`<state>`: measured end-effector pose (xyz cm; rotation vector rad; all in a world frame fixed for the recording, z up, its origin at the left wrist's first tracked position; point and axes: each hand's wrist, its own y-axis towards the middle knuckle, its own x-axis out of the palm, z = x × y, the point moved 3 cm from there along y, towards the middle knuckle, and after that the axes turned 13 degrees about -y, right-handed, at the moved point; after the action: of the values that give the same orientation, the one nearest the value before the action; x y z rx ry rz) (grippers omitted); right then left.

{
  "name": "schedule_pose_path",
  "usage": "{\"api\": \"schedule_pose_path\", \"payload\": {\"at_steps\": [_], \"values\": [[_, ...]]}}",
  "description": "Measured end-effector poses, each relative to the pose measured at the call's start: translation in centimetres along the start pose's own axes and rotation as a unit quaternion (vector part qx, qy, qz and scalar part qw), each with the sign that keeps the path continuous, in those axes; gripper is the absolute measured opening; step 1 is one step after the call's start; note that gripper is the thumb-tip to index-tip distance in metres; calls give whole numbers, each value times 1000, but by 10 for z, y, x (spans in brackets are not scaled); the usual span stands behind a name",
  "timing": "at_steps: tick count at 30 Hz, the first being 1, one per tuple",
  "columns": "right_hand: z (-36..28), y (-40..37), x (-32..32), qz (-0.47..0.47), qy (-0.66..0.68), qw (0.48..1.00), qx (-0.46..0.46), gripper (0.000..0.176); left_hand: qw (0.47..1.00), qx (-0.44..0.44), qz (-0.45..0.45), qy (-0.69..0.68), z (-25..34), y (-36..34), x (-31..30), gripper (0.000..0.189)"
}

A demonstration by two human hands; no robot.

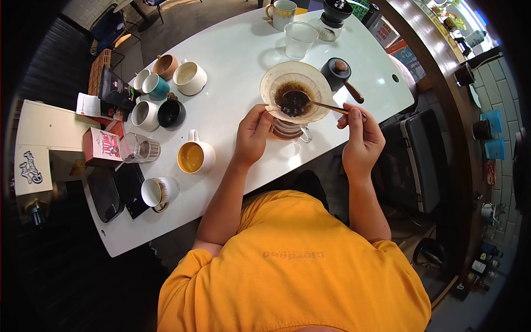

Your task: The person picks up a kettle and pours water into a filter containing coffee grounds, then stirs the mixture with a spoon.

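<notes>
A pale paper coffee filter (270, 76) sits in a dripper over a glass server (287, 130), whose handle points right. Wet, dark coffee grounds (294, 103) lie at the bottom of the filter. My left hand (254, 135) is closed, thumb and fingers pinching the filter's left edge. Between the fingers and thumb of my right hand (363, 141) is the handle of a spoon (327, 105). The spoon's bowl dips into the grounds, and its handle crosses the filter's right rim.
Behind the filter stand a clear plastic cup (299, 41), a dark pot (335, 73) with a wooden handle, and a grinder (332, 25). An orange-filled mug (195, 157), several other mugs, a glass (141, 148) and a black tray (105, 191) occupy the white table's (238, 52) left side.
</notes>
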<state>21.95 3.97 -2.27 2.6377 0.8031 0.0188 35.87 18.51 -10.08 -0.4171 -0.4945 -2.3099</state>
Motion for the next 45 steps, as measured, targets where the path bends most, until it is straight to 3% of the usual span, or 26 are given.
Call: {"api": "schedule_pose_path", "payload": {"at_steps": [8, 18, 27, 35, 39, 45], "values": [[-9, 5, -4, 22, 6, 997, -68, 18, 1000, -3, 3, -5, 0, 0, 0, 23], [-3, -2, 0, 20, -17, 996, -84, 15, 1000, -11, 6, -7, 1, -1, 1, 23], [0, 1, 3, 15, -74, 991, -113, 12, 1000, -12, 3, -6, -1, 0, 0, 23], [-8, 13, 11, -32, -223, 957, -182, 9, 1000, -5, -1, -2, 1, 0, 0, 22], [-14, 10, 13, -58, -257, 948, -180, 8, 1000, -8, -2, 7, 0, 0, -1, 22], [2, 8, 14, -40, -123, 991, -16, 15, 1000, -5, 8, -8, -1, 1, -1, 18]]}}
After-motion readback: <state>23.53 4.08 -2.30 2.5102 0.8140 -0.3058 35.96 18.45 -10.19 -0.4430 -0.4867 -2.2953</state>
